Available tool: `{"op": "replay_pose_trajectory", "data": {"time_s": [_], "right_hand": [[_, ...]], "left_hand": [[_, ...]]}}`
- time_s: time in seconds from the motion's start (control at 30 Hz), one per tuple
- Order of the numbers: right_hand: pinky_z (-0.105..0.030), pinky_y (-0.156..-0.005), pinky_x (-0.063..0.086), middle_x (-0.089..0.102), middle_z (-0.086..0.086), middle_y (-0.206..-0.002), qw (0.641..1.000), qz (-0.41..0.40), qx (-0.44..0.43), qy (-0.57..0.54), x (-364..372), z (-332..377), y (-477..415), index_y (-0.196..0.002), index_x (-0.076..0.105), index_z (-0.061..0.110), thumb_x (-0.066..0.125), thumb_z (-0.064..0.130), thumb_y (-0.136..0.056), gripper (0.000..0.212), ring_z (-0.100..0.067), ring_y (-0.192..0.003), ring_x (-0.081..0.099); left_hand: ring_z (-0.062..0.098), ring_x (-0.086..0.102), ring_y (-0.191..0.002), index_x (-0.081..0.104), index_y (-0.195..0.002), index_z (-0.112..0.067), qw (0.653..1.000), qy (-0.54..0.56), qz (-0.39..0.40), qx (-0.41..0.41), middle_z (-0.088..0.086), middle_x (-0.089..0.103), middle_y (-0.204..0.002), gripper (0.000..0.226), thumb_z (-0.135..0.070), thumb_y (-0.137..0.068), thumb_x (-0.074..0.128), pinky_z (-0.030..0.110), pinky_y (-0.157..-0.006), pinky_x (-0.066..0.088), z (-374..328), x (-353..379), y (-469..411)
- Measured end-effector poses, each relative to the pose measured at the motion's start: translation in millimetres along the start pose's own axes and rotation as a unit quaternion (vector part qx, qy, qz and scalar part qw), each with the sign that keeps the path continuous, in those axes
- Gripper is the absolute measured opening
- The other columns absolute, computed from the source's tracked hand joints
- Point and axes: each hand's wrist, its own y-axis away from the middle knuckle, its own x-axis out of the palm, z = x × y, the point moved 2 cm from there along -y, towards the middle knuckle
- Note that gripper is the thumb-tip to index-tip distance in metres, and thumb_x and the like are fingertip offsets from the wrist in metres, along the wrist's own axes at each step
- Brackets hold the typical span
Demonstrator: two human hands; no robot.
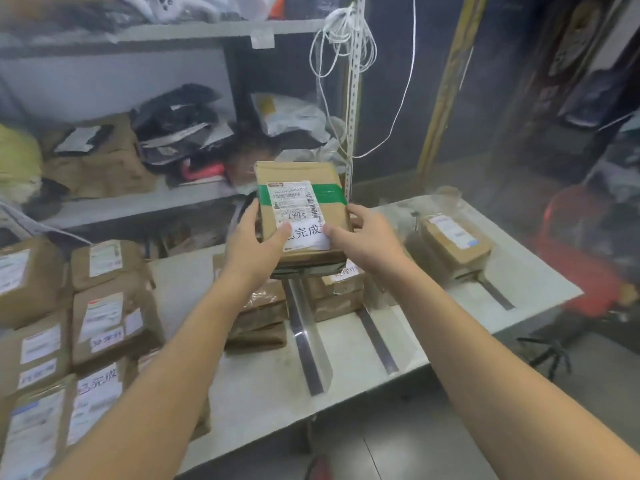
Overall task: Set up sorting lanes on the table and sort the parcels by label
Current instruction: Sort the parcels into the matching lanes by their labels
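A brown cardboard parcel (302, 188) with green tape and a white label is held up above the middle of the table (381, 344). My left hand (254, 247) grips its left edge, thumb on the label. My right hand (367, 237) grips its right edge, thumb on the label too. Under the held parcel stand two low stacks of parcels, a left stack (258, 317) and a right stack (341, 292). Grey strips (306, 327) lie across the white tabletop as lane dividers. Another parcel (453, 244) sits in the far right lane.
Several labelled parcels (100, 320) are piled at the left of the table. Metal shelves (138, 202) behind hold bags and packages. White cords (346, 50) hang from a shelf post. A red stool (581, 258) stands to the right of the table.
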Motion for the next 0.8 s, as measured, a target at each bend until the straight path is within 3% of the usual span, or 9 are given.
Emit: {"op": "replay_pose_trajectory", "data": {"time_s": [0.1,0.27,0.37,0.43,0.53,0.67,0.73,0.8], "right_hand": [[-0.041,-0.099,0.051,0.062,0.002,-0.131,0.999,-0.019,0.028,0.009,-29.5,-20.9,-21.3,-0.144,0.048,0.021,0.069,0.042,-0.084,0.067,-0.016,-0.116,0.06],[-0.04,-0.09,0.057,0.069,0.007,-0.119,0.994,-0.061,0.078,0.038,-71.2,-67.6,-66.0,-0.133,0.058,0.027,0.066,0.057,-0.063,0.076,-0.014,-0.104,0.067],[-0.034,-0.092,0.052,0.062,0.007,-0.129,0.99,-0.055,0.124,0.044,-91.0,-89.5,-83.4,-0.141,0.051,0.023,0.072,0.045,-0.078,0.07,-0.015,-0.113,0.062],[-0.037,-0.097,0.051,0.06,0.005,-0.132,0.986,-0.051,0.147,0.05,-102.9,-112.4,-98.1,-0.144,0.048,0.022,0.073,0.041,-0.08,0.071,-0.017,-0.117,0.059],[-0.04,-0.098,0.052,0.065,0.005,-0.129,0.984,-0.034,0.163,0.059,-114.1,-149.5,-121.1,-0.141,0.052,0.023,0.07,0.054,-0.066,0.084,-0.015,-0.114,0.063],[-0.039,-0.101,0.05,0.065,0.002,-0.127,0.981,0.004,0.185,0.048,-121.2,-202.8,-151.6,-0.142,0.051,0.017,0.074,0.048,-0.068,0.083,-0.016,-0.114,0.062],[-0.04,-0.096,0.053,0.07,0.002,-0.118,0.981,0.032,0.183,0.051,-120.8,-226.6,-166.5,-0.138,0.056,0.018,0.071,0.057,-0.058,0.09,-0.016,-0.106,0.066],[-0.032,-0.089,0.054,0.07,0.0,-0.116,0.979,0.076,0.182,0.053,-117.9,-235.4,-174.3,-0.134,0.058,0.014,0.073,0.051,-0.066,0.079,-0.016,-0.102,0.066]], "left_hand": [[0.005,0.052,-0.113,0.039,-0.145,-0.035,0.998,0.032,0.045,-0.001,-0.017,0.054,-0.129,0.055,-0.033,-0.095,0.061,0.021,-0.085,0.045,-3.8,45.7,-25.8],[0.01,0.054,-0.12,0.037,-0.145,-0.03,0.988,0.065,0.141,-0.019,-0.014,0.054,-0.134,0.059,-0.03,-0.093,0.065,0.034,-0.099,0.048,0.6,119.8,-63.6],[0.013,0.051,-0.128,0.039,-0.144,-0.027,0.977,0.079,0.193,-0.038,-0.008,0.053,-0.141,0.059,-0.022,-0.093,0.066,0.032,-0.104,0.043,7.1,163.6,-77.6],[0.015,0.048,-0.132,0.035,-0.146,-0.026,0.973,0.073,0.214,-0.053,-0.007,0.05,-0.146,0.061,-0.021,-0.093,0.065,0.034,-0.104,0.042,11.5,191.2,-83.6],[0.017,0.046,-0.135,0.033,-0.146,-0.025,0.971,0.049,0.226,-0.067,-0.005,0.048,-0.148,0.061,-0.02,-0.094,0.063,0.037,-0.107,0.042,20.3,228.7,-90.0],[0.018,0.048,-0.134,0.035,-0.145,-0.024,0.969,0.012,0.222,-0.109,-0.004,0.05,-0.146,0.06,-0.02,-0.093,0.064,0.036,-0.108,0.042,40.9,273.4,-96.6],[0.019,0.049,-0.132,0.035,-0.145,-0.023,0.968,-0.011,0.208,-0.137,-0.004,0.052,-0.144,0.061,-0.021,-0.093,0.065,0.035,-0.108,0.041,51.3,290.4,-97.6],[0.019,0.05,-0.131,0.034,-0.146,-0.023,0.968,-0.025,0.188,-0.166,-0.004,0.053,-0.143,0.062,-0.02,-0.093,0.065,0.035,-0.109,0.04,57.2,301.8,-96.2]]}}
